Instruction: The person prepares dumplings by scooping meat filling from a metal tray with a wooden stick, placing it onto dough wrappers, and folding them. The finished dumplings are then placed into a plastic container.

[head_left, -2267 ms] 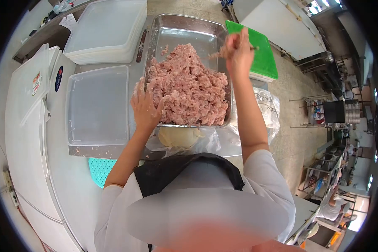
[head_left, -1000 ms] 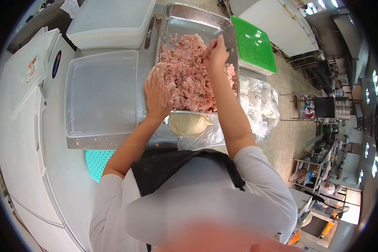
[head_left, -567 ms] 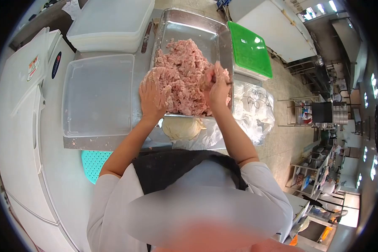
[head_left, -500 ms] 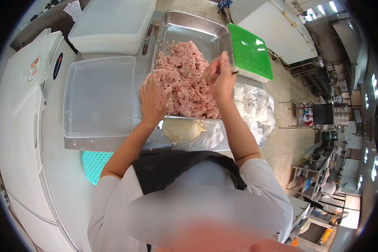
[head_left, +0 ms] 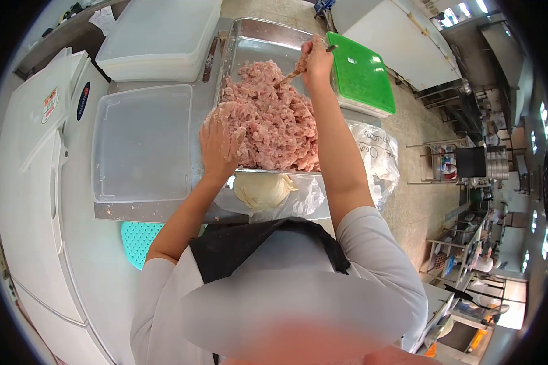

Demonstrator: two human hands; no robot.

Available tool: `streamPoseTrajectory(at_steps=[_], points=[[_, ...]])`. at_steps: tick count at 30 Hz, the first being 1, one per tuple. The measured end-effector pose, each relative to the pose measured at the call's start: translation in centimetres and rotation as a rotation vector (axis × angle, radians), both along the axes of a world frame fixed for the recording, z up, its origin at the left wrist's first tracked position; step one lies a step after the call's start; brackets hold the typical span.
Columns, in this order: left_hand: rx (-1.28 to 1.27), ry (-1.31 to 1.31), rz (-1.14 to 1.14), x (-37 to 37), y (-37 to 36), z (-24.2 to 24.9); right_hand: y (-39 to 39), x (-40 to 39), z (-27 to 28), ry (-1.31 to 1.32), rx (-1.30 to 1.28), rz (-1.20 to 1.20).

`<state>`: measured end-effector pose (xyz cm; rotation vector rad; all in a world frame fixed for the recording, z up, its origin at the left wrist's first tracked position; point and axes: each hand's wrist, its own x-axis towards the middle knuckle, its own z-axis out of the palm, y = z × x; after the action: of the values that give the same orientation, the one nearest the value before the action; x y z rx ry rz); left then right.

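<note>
A mound of ground meat (head_left: pixel 268 115) fills the near part of a deep metal tray (head_left: pixel 271 25). At the tray's left side, my left hand (head_left: pixel 218 140) lies against the meat with fingers stretched out and smeared with it. My right hand (head_left: pixel 318 64) is raised near the tray's right side, closed around a slim utensil (head_left: pixel 331 48). The handle end pokes out to the right, and the meat-coated other end reaches down to the mound; its exact kind is hidden. A pale dough-like lump in plastic (head_left: pixel 262 190) sits just in front of the tray.
A translucent lid (head_left: pixel 143 146) lies left of the tray, with stacked white containers (head_left: pixel 158 42) behind it. Between containers and tray lies a knife (head_left: pixel 210 59). On the right are a green-lidded box (head_left: pixel 362 73) and a marked plastic bag (head_left: pixel 374 158). A white fridge (head_left: pixel 27 152) stands far left.
My right hand has moved up and away toward the tray's far right corner with the utensil, now angled down to the meat. My left hand stays nearly in place.
</note>
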<state>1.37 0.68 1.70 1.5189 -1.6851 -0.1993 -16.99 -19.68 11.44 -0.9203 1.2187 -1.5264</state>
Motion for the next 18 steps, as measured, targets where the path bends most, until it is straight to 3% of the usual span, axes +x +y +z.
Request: streamPoseTrajectory(at_steps=[5, 8, 14, 18], points=[[0.005, -0.004, -0.034, 0.0, 0.1, 0.3, -0.9, 2.5, -0.5, 0.249, 0.069, 0.027], [0.000, 0.008, -0.043, 0.1, 0.2, 0.2, -1.9, 2.7, -4.2, 0.447, 0.084, -0.070], [0.006, -0.050, -0.027, 0.2, 0.2, -0.6, 0.0, 3.0, -4.9, 0.301, 0.087, 0.031], [-0.001, -0.016, -0.025, 0.3, 0.5, 0.0, 8.7, 0.7, -6.7, -0.329, -0.073, -0.119]])
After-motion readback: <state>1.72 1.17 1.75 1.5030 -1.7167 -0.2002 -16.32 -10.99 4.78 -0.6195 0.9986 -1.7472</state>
